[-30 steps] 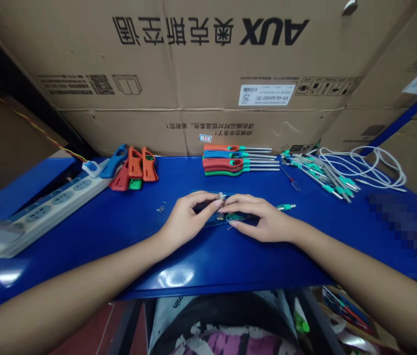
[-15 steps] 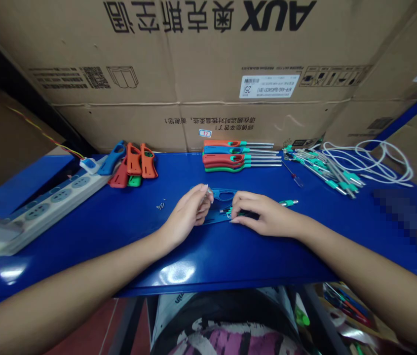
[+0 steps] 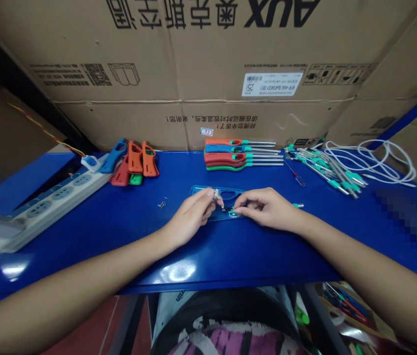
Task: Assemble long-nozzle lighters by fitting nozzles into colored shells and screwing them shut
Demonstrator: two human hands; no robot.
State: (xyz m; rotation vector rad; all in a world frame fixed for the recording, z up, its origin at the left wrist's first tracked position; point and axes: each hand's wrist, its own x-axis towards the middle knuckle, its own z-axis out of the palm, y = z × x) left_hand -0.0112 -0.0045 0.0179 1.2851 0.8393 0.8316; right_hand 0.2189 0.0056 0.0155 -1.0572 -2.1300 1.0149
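Observation:
My left hand (image 3: 190, 216) is closed, pinching a small whitish part (image 3: 216, 194) between thumb and forefinger. My right hand (image 3: 269, 209) is also closed, its fingertips on a small black-and-green lighter part (image 3: 229, 210) beside a loop of thin wire. Beneath both hands a blue lighter shell (image 3: 197, 189) lies on the table, partly covered by them. Past my right wrist pokes out the green-and-metal end of a lighter tube (image 3: 298, 205). A few small screws (image 3: 162, 203) lie left of my left hand.
Assembled lighters (image 3: 226, 159) are stacked at the back. Several coloured shells (image 3: 150, 160) lean near a power strip (image 3: 49, 202) on the left. On the right are lighter tubes (image 3: 332, 172), a screwdriver (image 3: 299, 180) and a coiled white cable (image 3: 393, 148). A cardboard box (image 3: 208, 59) stands behind.
Both hands have shifted slightly right, and the whitish part in my left fingers shows more plainly. More of the blue shell's left end is uncovered. The camera view has moved a little.

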